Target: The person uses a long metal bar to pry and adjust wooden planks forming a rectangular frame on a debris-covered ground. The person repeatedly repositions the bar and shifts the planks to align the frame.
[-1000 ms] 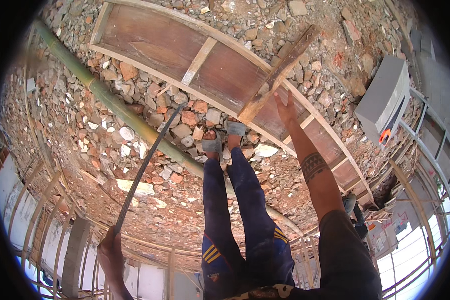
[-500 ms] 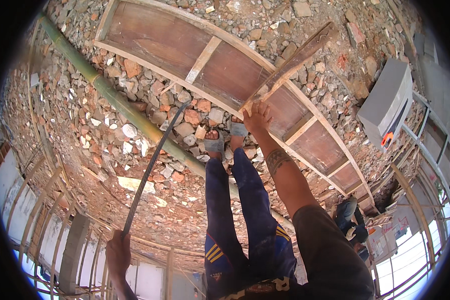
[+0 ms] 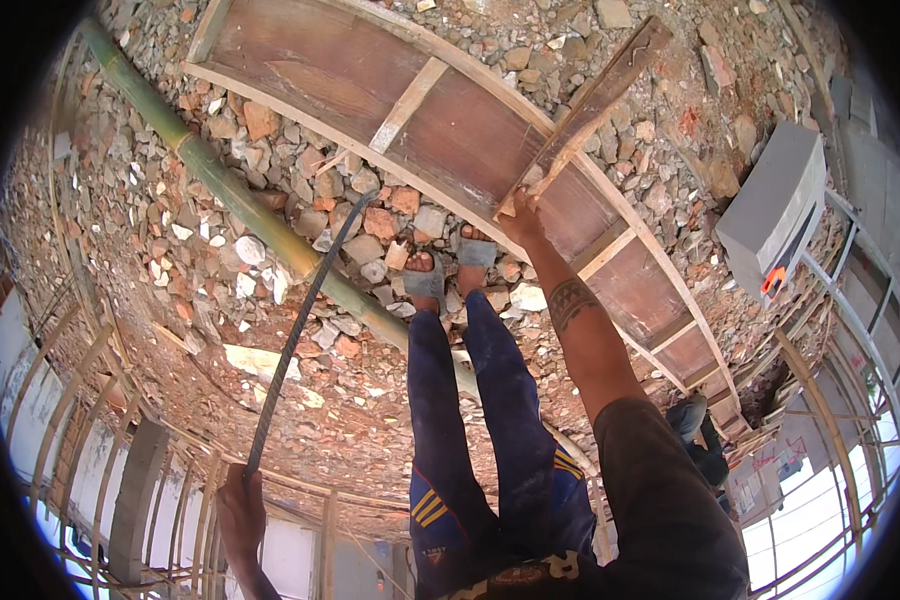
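Right hand gripped the lower end of a wooden plank, which leaned tilted over the long wooden frame on the rubble. Left hand was closed around a thin dark rod.

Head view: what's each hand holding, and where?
Left hand grips the dark metal bar at its near end. Right hand holds the loose wooden plank at its lower end.
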Motion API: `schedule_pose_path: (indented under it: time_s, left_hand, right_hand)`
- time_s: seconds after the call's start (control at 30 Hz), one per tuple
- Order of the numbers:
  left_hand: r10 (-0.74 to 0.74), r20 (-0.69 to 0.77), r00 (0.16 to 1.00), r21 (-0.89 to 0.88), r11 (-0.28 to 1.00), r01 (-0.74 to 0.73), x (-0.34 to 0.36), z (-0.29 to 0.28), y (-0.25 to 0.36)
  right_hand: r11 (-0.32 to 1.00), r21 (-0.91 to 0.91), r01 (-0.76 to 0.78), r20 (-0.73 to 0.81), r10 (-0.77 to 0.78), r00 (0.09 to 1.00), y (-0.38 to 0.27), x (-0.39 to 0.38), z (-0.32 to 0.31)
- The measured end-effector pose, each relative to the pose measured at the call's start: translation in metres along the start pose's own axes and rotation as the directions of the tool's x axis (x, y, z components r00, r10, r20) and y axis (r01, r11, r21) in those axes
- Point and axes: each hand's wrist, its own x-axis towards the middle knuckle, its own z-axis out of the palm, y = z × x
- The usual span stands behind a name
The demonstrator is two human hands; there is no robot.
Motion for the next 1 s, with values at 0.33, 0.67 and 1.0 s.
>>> schedule_pose_path:
  time_s: [0.33,0.67,1.0]
  left_hand:
    - [-0.073,0.032,0.997,-0.089,0.993,0.075,-0.002,0.013,0.005]
    - [-0.234,0.084,0.969,-0.035,0.971,0.237,0.005,0.019,-0.004]
    - [-0.128,-0.058,0.99,0.0,0.992,0.128,-0.001,0.025,0.004]
  right_hand:
    - [0.892,0.436,-0.117,-0.235,0.239,0.942,0.013,0.021,-0.057]
    - [0.733,0.609,-0.303,0.093,0.314,0.945,-0.017,0.071,-0.072]
    - [0.74,0.567,-0.363,0.189,0.312,0.931,-0.024,0.059,-0.093]
